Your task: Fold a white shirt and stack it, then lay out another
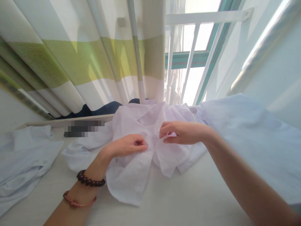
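A white shirt (131, 179) lies crumpled and partly spread on the pale surface in front of me, its two front edges side by side near the middle. My left hand (130, 145) is closed in a pinch on the left front edge, with thumb and forefinger together. Across from it, my right hand (175, 132) pinches the cloth of the right front panel between bent fingers and thumb. The fabric between the hands is slightly raised and wrinkled. One sleeve (80, 153) stretches out to the left behind my left forearm.
Another white garment (25, 163) lies at the left, and a large white cloth (254, 141) at the right. A pixelated dark object (81, 128) sits near the back edge. Behind are a white-and-green curtain (82, 59) and a white railing (209, 17) before a window.
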Demonstrator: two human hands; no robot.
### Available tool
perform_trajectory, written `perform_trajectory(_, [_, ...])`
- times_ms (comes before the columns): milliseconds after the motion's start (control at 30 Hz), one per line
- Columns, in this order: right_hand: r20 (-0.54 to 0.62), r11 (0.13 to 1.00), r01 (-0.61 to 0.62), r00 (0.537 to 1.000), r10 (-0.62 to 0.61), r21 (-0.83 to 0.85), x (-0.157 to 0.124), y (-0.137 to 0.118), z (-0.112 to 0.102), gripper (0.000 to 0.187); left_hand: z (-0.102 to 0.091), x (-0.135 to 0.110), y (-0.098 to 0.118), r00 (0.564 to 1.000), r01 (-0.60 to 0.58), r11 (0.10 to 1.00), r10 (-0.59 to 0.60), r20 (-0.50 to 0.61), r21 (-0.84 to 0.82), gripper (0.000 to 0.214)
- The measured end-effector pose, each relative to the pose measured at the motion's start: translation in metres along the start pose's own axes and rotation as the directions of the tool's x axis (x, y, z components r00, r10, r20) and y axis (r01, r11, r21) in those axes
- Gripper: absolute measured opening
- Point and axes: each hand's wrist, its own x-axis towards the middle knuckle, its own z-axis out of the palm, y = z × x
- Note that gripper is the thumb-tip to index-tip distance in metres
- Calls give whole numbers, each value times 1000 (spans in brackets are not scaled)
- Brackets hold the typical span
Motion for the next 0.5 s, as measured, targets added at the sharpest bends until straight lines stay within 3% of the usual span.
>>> perform_trajectory(100, [-18,989,149,989,-149,19,6,-4,7,21,-14,-10,2,1000,17,999,-16,17,-50,38])
perform_trajectory(167, [-26,991,126,992,-125,40,9,-2,10,24,-18,-13,3,999,3,995,2,50,-97,36])
perform_trajectory(333, [-87,989,-132,987,137,59,7,15,8,42,-8,-7,-1,981,-14,997,28,193,-70,31])
perform_trajectory(500, [-83,919,-388,920,382,-69,3,21,3,58,4,4,-5,988,15,1000,-17,152,12,34])
